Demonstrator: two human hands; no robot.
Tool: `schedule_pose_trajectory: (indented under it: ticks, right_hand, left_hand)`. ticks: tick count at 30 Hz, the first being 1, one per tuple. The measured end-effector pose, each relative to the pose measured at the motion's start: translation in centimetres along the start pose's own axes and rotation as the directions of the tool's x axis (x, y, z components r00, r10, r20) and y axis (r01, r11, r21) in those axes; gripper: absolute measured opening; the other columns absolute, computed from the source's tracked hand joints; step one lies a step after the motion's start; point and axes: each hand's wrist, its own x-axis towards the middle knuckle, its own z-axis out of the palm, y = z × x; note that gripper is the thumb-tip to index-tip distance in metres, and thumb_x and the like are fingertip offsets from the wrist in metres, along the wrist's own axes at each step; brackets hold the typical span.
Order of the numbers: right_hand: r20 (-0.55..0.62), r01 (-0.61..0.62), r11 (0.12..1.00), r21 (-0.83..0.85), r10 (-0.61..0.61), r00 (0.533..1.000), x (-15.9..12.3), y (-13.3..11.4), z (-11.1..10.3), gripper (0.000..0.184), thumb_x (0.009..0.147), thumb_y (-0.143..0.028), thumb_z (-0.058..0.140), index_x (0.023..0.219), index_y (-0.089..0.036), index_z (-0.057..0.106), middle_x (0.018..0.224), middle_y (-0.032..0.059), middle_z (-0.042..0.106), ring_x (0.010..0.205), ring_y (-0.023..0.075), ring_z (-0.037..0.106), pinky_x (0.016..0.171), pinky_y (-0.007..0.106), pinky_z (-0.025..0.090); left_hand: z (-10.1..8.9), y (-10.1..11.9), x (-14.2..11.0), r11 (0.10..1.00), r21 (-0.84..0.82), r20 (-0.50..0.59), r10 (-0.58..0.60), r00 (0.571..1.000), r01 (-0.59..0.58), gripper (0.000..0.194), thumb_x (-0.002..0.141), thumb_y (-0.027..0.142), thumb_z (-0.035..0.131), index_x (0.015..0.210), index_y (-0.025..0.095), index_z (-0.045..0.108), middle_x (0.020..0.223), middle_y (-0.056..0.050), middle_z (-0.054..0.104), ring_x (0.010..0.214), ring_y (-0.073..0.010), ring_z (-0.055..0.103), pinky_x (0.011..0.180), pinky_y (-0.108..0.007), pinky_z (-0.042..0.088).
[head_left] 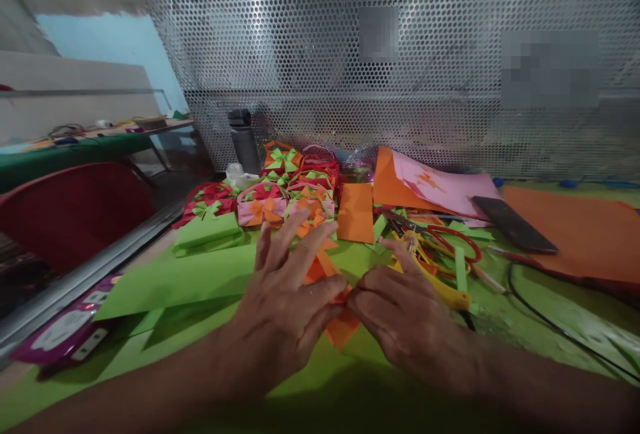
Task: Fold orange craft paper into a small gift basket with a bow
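An orange folded paper piece with crossing strips, like a bow (343,329), lies between my two hands just above the green tabletop. My left hand (285,301) grips its left side with the thumb and a lower finger, while the other fingers stretch up and apart. On the other side, my right hand (407,311) has curled fingers pinching the edge, its index finger raised. My fingertips meet at the middle of the paper and hide part of it. Small paper handbags with bows (267,211) stand just beyond my left hand.
Yellow-handled tool (450,294), red-handled scissors (463,239) and paper scraps lie right of my hands. A dark phone (515,224) rests near orange sheets (575,234). Green paper (185,281) and a purple packet (67,334) lie left. A bottle (244,144) stands before the perforated metal panel (320,74).
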Motion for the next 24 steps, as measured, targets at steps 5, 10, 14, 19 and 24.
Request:
schedule_pose_trajectory:
  ticks: [5,10,14,19,24]
  right_hand:
    - [0.007,0.010,0.999,0.032,-0.010,1.000,0.2,-0.3,-0.2,0.017,0.085,-0.009,0.042,0.079,-0.017,0.056,0.068,-0.0018,0.055,0.064,0.0120,0.047,0.093,0.043,0.025]
    - [-0.015,0.000,0.998,0.064,0.001,1.000,0.4,-0.5,-0.4,0.021,0.087,-0.009,0.039,0.076,-0.016,0.055,0.067,-0.0020,0.055,0.063,0.0113,0.047,0.093,0.042,0.024]
    - [-0.005,0.005,0.999,0.054,-0.005,1.000,0.4,-0.5,-0.4,0.022,0.087,-0.008,0.038,0.076,-0.016,0.055,0.067,-0.0016,0.055,0.063,0.0115,0.046,0.092,0.042,0.024]
    - [-0.025,-0.037,0.998,0.042,0.038,0.999,0.2,-0.4,-0.1,0.023,0.087,-0.009,0.040,0.070,-0.017,0.053,0.062,-0.0027,0.052,0.061,0.0111,0.045,0.092,0.040,0.025]
    - [-0.029,-0.061,0.996,0.065,0.063,0.998,0.3,-0.4,0.2,0.021,0.087,-0.011,0.042,0.071,-0.018,0.053,0.063,-0.0031,0.053,0.061,0.0107,0.047,0.095,0.042,0.023]
  left_hand:
    - [-0.2,-0.2,0.1,0.992,-0.122,0.124,-0.023,0.992,0.038,0.019,0.079,0.012,0.050,0.083,0.022,0.066,0.142,-0.005,0.027,0.132,-0.0358,0.007,0.101,-0.062,0.011]
    - [0.1,-0.4,0.1,0.964,-0.258,0.110,-0.029,0.993,0.057,0.018,0.078,0.010,0.049,0.080,0.020,0.064,0.141,-0.007,0.031,0.133,-0.0315,0.011,0.104,-0.057,0.016]
    - [0.5,-0.5,0.2,0.951,-0.307,0.062,-0.016,0.998,0.035,0.017,0.078,0.009,0.048,0.078,0.019,0.063,0.135,-0.009,0.040,0.131,-0.0259,0.021,0.106,-0.050,0.019]
    - [0.8,-0.6,0.3,0.939,-0.344,-0.013,0.004,1.000,-0.008,0.019,0.079,0.007,0.047,0.073,0.018,0.061,0.128,-0.008,0.047,0.129,-0.0223,0.027,0.106,-0.043,0.023]
    - [1.0,-0.7,0.1,0.924,-0.382,-0.028,-0.012,1.000,0.001,0.018,0.078,0.006,0.050,0.073,0.018,0.062,0.129,-0.006,0.047,0.129,-0.0234,0.026,0.104,-0.044,0.026]
